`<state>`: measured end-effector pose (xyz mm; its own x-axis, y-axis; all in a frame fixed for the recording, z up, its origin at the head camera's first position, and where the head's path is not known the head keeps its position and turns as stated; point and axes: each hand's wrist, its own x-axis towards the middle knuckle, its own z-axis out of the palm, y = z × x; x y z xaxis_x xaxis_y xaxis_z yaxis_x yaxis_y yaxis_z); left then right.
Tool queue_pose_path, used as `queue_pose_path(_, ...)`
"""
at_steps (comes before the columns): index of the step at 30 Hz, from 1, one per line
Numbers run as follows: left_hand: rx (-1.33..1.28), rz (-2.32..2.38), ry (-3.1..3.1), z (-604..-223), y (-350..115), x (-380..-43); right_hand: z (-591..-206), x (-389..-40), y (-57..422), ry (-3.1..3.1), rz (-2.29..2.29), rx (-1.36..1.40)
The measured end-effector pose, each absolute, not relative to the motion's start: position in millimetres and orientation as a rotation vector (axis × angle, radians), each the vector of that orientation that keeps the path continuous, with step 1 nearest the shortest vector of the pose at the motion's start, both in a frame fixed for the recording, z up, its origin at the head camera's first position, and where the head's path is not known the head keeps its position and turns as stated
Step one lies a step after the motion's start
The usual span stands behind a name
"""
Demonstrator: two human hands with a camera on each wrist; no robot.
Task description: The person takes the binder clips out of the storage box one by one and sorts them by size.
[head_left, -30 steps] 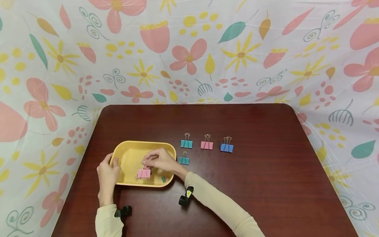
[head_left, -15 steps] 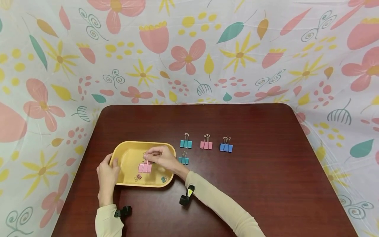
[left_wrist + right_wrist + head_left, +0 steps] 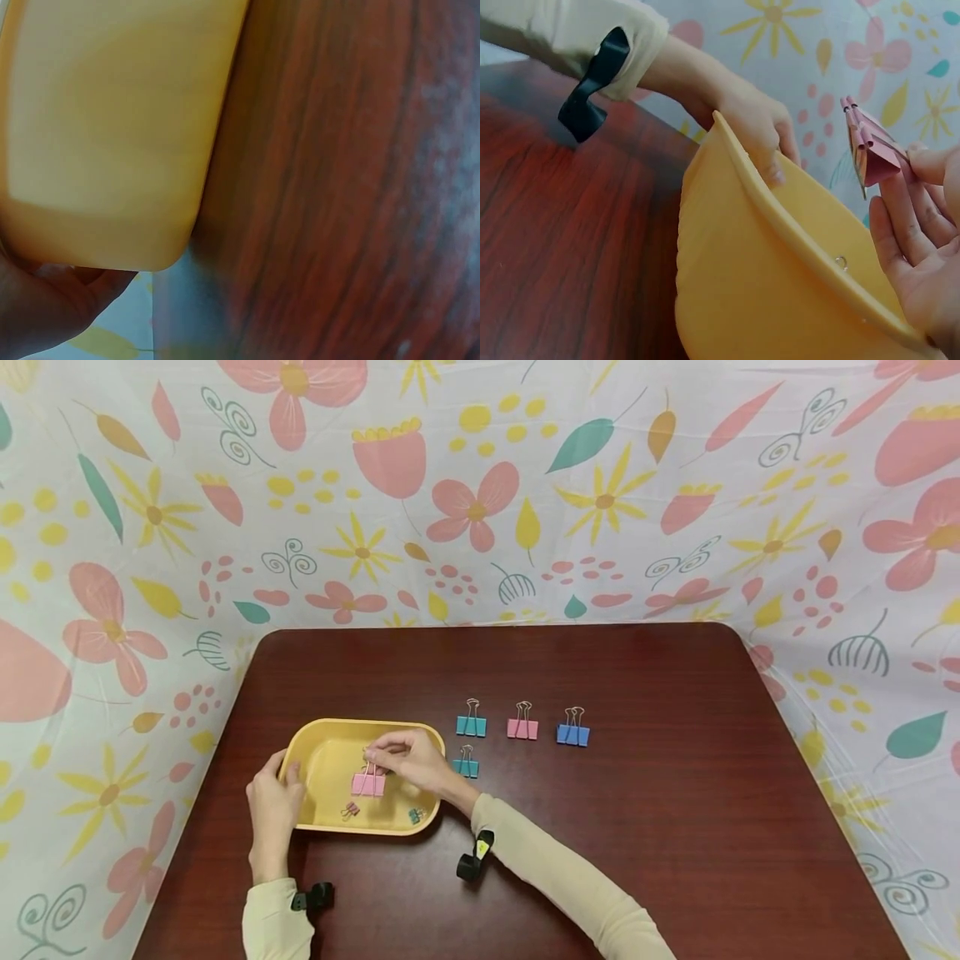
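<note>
A yellow plastic bin (image 3: 315,777) sits at the table's left. The left hand (image 3: 274,806) grips its left end, thumb over the rim; the left wrist view shows the bin's outer wall (image 3: 112,150) and part of that hand (image 3: 60,307). Above the bin's inside, the right hand (image 3: 412,760) pinches a large pink binder clip (image 3: 368,784) by its wire handles, body hanging down. The right wrist view shows this pink binder clip (image 3: 877,154) at the fingertips. Lower in the bin lie a small pink binder clip (image 3: 351,810) and a small teal binder clip (image 3: 417,815).
Right of the bin, a teal binder clip (image 3: 471,726), a pink binder clip (image 3: 522,728) and a blue binder clip (image 3: 573,734) stand in a row on the dark wood table (image 3: 675,827). A smaller teal binder clip (image 3: 466,767) lies below the first. Floral cloth (image 3: 480,560) surrounds the table.
The right hand has lifted the large pink binder clip slightly up and right, uncovering the small pink one in the bin. The left hand keeps its hold on the bin.
</note>
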<state>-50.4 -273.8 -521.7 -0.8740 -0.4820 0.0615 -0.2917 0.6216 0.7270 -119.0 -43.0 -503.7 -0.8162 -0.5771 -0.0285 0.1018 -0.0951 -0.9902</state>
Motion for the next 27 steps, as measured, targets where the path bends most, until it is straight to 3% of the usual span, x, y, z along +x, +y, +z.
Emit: queue_pose_path(27,0.659,-1.109,-2.593,-519,-271,-48,-463,-134,16,2.112,-1.778,-0.683)
